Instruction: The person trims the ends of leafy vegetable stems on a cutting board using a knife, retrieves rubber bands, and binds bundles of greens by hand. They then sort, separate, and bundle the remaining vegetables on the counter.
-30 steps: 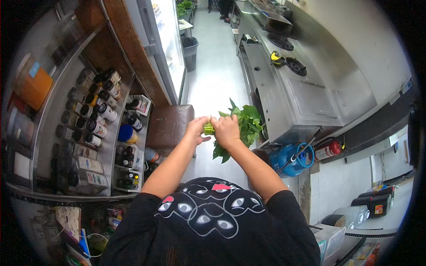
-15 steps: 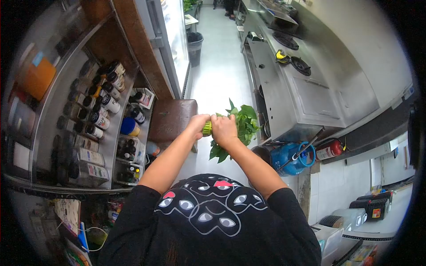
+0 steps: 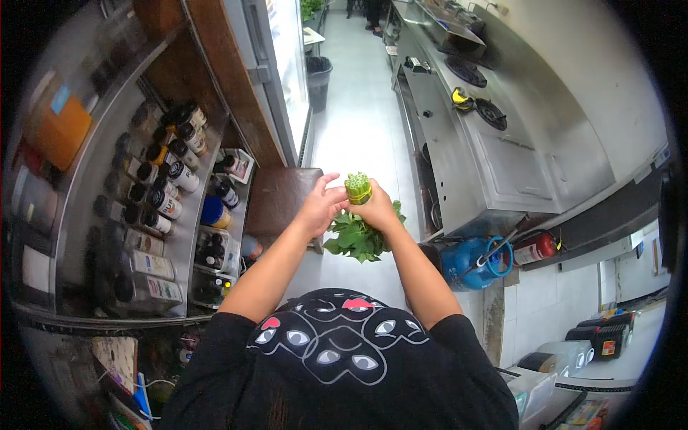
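A bunch of leafy greens hangs upside down in front of my shirt, its cut stem ends facing up. Something yellow like a band circles the stems. My right hand is wrapped round the stems from the right side. Close by on the left, my left hand has its fingers apart, next to the stems and near the leaves. Whether its fingertips touch the bunch I cannot tell.
Spice bottles stand on a metal shelf at left, beside a brown stool. At right are a steel counter, a blue gas cylinder and a fire extinguisher. A bin and a person's feet are farther off.
The bunch has turned from lying sideways to stems up and leaves down. My left hand has come off the stem end and opened, while my right hand has kept its grip.
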Demonstrator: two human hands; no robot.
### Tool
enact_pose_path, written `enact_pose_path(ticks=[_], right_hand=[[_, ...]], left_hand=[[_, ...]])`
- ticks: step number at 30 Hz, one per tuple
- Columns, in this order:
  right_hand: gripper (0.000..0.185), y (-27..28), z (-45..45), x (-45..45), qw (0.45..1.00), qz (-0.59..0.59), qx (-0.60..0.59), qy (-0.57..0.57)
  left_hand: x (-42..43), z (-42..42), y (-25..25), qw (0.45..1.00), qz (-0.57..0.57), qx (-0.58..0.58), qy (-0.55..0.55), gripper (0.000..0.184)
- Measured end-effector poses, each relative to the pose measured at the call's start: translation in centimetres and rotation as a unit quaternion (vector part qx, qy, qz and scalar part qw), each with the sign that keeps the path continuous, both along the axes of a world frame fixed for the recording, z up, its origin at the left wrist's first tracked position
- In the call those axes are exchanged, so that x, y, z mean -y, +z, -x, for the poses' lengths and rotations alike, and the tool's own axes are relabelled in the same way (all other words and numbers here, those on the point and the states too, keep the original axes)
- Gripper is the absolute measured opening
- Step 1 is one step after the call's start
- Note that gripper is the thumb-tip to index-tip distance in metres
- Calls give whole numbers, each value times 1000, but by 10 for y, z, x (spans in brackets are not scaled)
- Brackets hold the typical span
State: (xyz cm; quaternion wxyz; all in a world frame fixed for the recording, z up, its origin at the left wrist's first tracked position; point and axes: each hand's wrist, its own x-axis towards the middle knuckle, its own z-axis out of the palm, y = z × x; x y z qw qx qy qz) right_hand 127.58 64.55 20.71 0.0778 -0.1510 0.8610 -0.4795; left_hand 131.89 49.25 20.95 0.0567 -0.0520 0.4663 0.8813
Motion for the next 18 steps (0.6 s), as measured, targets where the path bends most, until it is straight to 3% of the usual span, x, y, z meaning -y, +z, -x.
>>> enact_pose_path(ticks=[2,5,8,11,14,18], right_hand=[[60,-9,6,3,992,122,30,34],[72,-5,7,10,956,250,115,102],[81,3,4,10,936,303,135,118],[91,8,6,8,956,265,101,70],[94,23,8,-2,995,95,9,17],[96,14,36,-22,997,78,-18,-22]], left_hand=[[3,1,9,986,161,-45,5,32],[15,12,13,979,194,-59,-35,39],[19,18,17,977,185,-89,-56,49],[19,30,17,979,154,-74,-110,56],[9,50,11,981,149,-55,-113,55],[-12,81,10,950,240,-143,-138,54]])
